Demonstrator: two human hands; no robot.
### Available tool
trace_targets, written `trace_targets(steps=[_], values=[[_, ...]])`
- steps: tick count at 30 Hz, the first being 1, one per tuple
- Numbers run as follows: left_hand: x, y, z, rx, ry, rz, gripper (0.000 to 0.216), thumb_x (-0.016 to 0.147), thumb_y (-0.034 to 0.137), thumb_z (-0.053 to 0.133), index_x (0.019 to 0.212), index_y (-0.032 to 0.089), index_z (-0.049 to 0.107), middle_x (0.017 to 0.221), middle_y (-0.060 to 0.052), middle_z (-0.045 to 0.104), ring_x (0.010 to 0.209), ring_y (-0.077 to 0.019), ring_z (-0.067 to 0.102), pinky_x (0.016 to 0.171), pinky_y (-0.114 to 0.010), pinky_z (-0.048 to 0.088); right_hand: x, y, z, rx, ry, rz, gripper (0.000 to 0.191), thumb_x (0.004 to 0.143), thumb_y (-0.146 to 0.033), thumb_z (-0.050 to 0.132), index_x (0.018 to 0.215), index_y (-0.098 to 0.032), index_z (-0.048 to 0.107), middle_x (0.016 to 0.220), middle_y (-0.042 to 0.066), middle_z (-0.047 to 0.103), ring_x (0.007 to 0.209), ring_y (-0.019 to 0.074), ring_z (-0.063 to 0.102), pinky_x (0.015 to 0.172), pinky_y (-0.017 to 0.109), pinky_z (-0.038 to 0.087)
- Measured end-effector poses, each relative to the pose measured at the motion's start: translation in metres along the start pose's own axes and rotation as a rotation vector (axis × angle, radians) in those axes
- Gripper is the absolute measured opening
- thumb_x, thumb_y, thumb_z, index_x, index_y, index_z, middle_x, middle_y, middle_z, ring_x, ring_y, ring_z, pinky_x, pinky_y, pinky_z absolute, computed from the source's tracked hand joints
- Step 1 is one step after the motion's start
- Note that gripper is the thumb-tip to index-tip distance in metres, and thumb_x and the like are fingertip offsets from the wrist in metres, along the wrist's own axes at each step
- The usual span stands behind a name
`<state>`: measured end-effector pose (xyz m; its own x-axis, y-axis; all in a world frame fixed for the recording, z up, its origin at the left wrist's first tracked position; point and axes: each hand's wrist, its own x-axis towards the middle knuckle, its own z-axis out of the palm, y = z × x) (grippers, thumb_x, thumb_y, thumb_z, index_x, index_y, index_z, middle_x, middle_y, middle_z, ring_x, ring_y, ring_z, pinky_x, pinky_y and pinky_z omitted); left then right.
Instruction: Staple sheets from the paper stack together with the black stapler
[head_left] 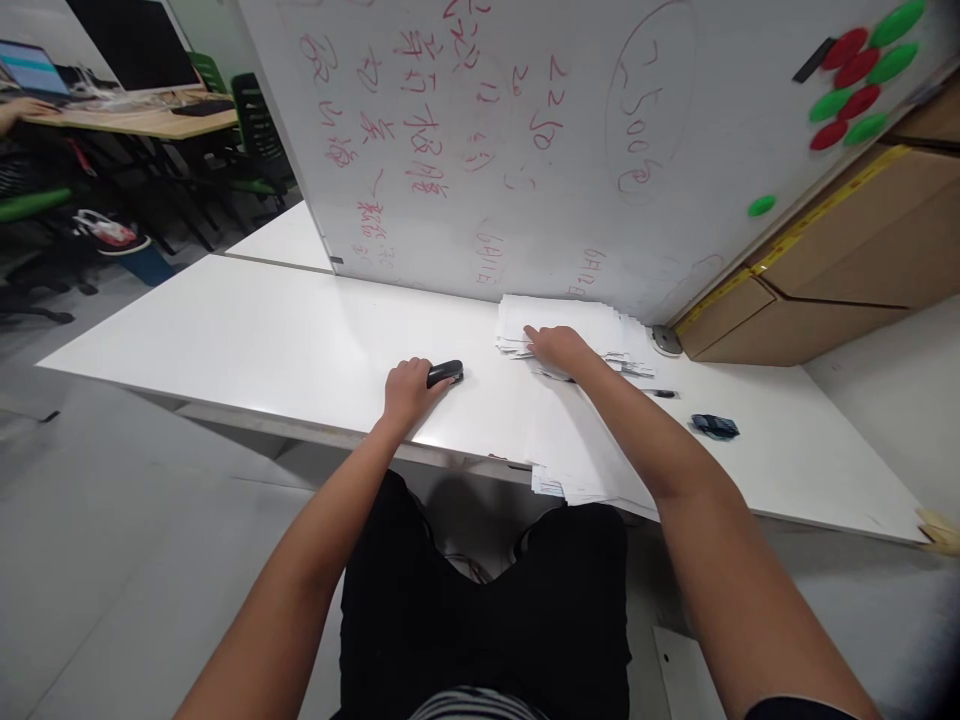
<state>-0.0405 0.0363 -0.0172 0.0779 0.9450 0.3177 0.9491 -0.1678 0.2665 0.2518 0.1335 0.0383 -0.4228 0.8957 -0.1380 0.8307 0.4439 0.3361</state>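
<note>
My left hand [409, 392] is wrapped round a black stapler [448, 372], which lies on the white table near its front edge. My right hand [561, 348] rests on a stack of white paper [574, 312] at the foot of the whiteboard. Its index finger is stretched out over the sheets; its other fingers are partly hidden. Closer to me, a second pile of paper [581, 455] sticks out past the table edge, partly under my right forearm.
The whiteboard [555, 200] stands upright along the table's back. Cardboard boxes [840, 250] are at the right. A small dark packet [714, 427], a black pen-like item [664, 394] and a round grey object [666, 340] lie right of the papers. Someone's hand [19, 110] shows far left.
</note>
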Motion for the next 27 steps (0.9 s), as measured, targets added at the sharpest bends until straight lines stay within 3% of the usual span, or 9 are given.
trace_targets(steps=[4, 8, 16, 19, 23, 27], values=[[0.0, 0.0, -0.001, 0.006, -0.002, 0.003, 0.041, 0.086, 0.06, 0.049, 0.084, 0.019, 0.056, 0.081, -0.009, 0.059, 0.079, -0.0237, 0.053, 0.064, -0.033, 0.032, 0.0, -0.003, 0.002, -0.02, -0.016, -0.03, 0.039, 0.093, -0.021, 0.04, 0.131, -0.011, 0.042, 0.1, 0.021, 0.065, 0.086, 0.0273, 0.063, 0.073, 0.034, 0.039], [0.0, 0.001, -0.001, -0.01, 0.0, 0.002, 0.041, 0.086, 0.06, 0.049, 0.085, 0.019, 0.056, 0.081, -0.01, 0.059, 0.079, -0.024, 0.053, 0.064, -0.033, 0.032, 0.001, -0.003, 0.007, -0.044, -0.032, -0.04, 0.059, 0.082, -0.005, 0.05, 0.139, -0.01, 0.035, 0.104, 0.022, 0.064, 0.087, 0.0273, 0.063, 0.073, 0.033, 0.039], [0.0, -0.001, 0.0, -0.003, 0.007, 0.001, 0.042, 0.085, 0.059, 0.051, 0.086, 0.018, 0.058, 0.082, -0.01, 0.061, 0.081, -0.0227, 0.053, 0.064, -0.03, 0.031, -0.001, 0.002, 0.016, -0.106, 0.054, -0.007, 0.08, 0.078, 0.004, 0.047, 0.149, -0.013, 0.016, 0.104, 0.018, 0.063, 0.083, 0.0246, 0.063, 0.068, 0.031, 0.039], [-0.001, -0.002, 0.0, -0.008, 0.016, 0.016, 0.043, 0.085, 0.06, 0.05, 0.085, 0.017, 0.058, 0.082, -0.01, 0.061, 0.08, -0.0221, 0.053, 0.064, -0.03, 0.031, -0.004, 0.003, 0.017, -0.059, 0.143, 0.067, 0.07, 0.082, 0.001, 0.043, 0.147, -0.012, 0.023, 0.103, 0.016, 0.064, 0.085, 0.0245, 0.062, 0.065, 0.03, 0.039], [-0.002, 0.0, -0.002, -0.024, 0.023, 0.021, 0.043, 0.085, 0.06, 0.051, 0.084, 0.017, 0.058, 0.082, -0.01, 0.061, 0.079, -0.0224, 0.053, 0.064, -0.031, 0.031, -0.011, 0.004, 0.013, 0.083, 0.284, 0.2, 0.05, 0.085, -0.002, 0.038, 0.134, -0.012, 0.046, 0.096, 0.013, 0.067, 0.085, 0.0228, 0.062, 0.063, 0.028, 0.039], [-0.003, 0.0, -0.003, -0.03, 0.031, 0.007, 0.042, 0.085, 0.058, 0.051, 0.083, 0.017, 0.058, 0.081, -0.01, 0.061, 0.08, -0.0231, 0.054, 0.065, -0.031, 0.031, -0.046, 0.005, -0.002, 0.317, 0.651, 0.274, 0.039, 0.091, -0.013, 0.036, 0.126, -0.015, 0.055, 0.103, 0.012, 0.069, 0.09, 0.0216, 0.063, 0.07, 0.028, 0.044]])
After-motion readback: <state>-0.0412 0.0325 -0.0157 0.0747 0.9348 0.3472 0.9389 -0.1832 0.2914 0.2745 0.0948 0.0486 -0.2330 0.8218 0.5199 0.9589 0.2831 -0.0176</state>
